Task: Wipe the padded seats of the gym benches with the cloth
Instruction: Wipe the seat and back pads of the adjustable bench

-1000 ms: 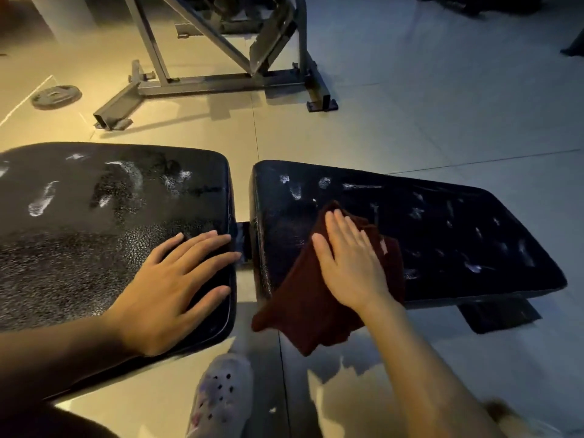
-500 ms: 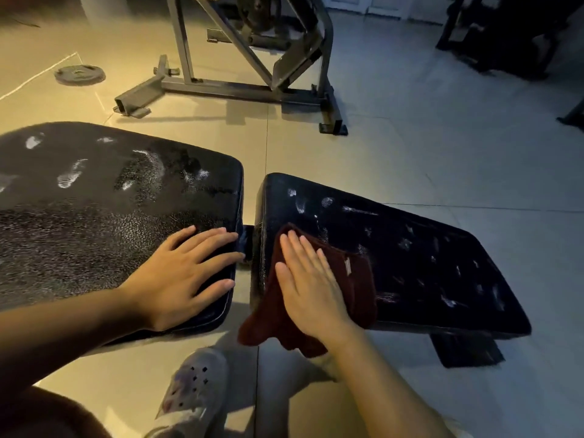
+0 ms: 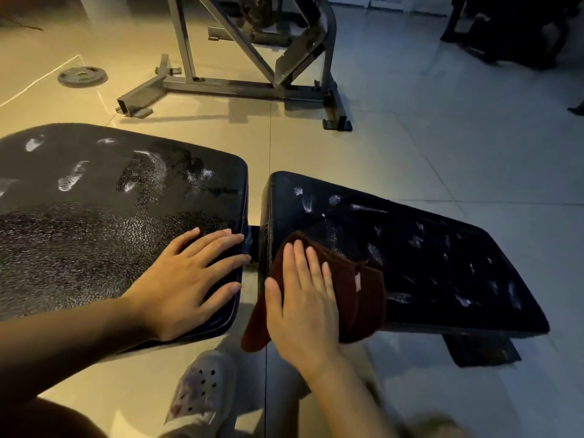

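Observation:
Two black padded bench sections lie side by side with a narrow gap between them. The left pad [image 3: 94,216] is wide and cracked, with white smears. The right pad [image 3: 442,267] is narrower and speckled with white marks. A dark red cloth [image 3: 357,279] lies on the near left corner of the right pad, one end hanging over the front edge. My right hand [image 3: 303,305] presses flat on the cloth, fingers straight. With its fingers spread, my left hand [image 3: 189,276] rests flat on the near right corner of the left pad.
A grey steel machine frame [image 3: 246,86] stands on the tiled floor behind the pads. A weight plate [image 3: 82,75] lies on the floor at the far left. Dark equipment [image 3: 512,30] sits at the far right. My white clog [image 3: 199,396] is below the gap.
My right hand has slid the cloth leftward across the right pad to its near left corner. The left hand has stayed in place on the left pad.

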Demonstrator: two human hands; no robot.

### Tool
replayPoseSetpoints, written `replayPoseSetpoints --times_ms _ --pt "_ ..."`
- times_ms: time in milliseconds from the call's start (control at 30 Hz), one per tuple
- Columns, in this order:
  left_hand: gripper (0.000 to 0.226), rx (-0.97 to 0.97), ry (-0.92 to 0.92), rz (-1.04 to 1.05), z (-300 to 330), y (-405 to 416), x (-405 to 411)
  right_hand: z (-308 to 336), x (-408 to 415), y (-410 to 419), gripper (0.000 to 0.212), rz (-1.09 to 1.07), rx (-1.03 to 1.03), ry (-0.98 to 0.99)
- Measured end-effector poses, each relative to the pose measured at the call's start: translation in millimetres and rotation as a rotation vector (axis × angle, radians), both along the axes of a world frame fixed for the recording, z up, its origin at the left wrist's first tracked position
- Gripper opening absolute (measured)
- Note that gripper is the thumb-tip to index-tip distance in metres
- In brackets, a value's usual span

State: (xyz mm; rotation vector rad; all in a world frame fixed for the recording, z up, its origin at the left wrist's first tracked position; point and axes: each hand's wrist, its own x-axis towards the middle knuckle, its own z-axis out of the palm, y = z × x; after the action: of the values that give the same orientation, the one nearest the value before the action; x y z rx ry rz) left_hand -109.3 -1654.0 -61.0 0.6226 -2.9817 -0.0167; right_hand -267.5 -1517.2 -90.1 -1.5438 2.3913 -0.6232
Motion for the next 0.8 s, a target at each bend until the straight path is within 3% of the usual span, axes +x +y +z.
replayPoseSetpoints --times_ms 167,400,600,700,800 --pt "0.059 -0.008 -0.01 -0.005 -0.2 0.4 0.0 -0.2 -27.8 -9.3 0.059 0.013 0.032 -0.007" --pt "0.058 -0.066 -0.049 -0.002 1.0 2.1 0.2 -11.2 -108.6 -18.2 0.061 -0.251 0.218 -0.039" --pt "0.059 -0.079 -0.054 0.009 2.2 4.1 -0.6 -1.7 -35.7 -2.1 0.06 -0.178 0.102 -0.025" --pt "0.055 -0.13 -0.058 0.007 2.8 6.2 -1.7 2.1 3.7 -10.0 0.072 -0.075 0.05 0.068" --pt "0.049 -0.197 -0.055 -0.021 7.6 12.3 -3.9 4.3 -12.0 -27.6 0.06 -0.01 0.069 0.04"
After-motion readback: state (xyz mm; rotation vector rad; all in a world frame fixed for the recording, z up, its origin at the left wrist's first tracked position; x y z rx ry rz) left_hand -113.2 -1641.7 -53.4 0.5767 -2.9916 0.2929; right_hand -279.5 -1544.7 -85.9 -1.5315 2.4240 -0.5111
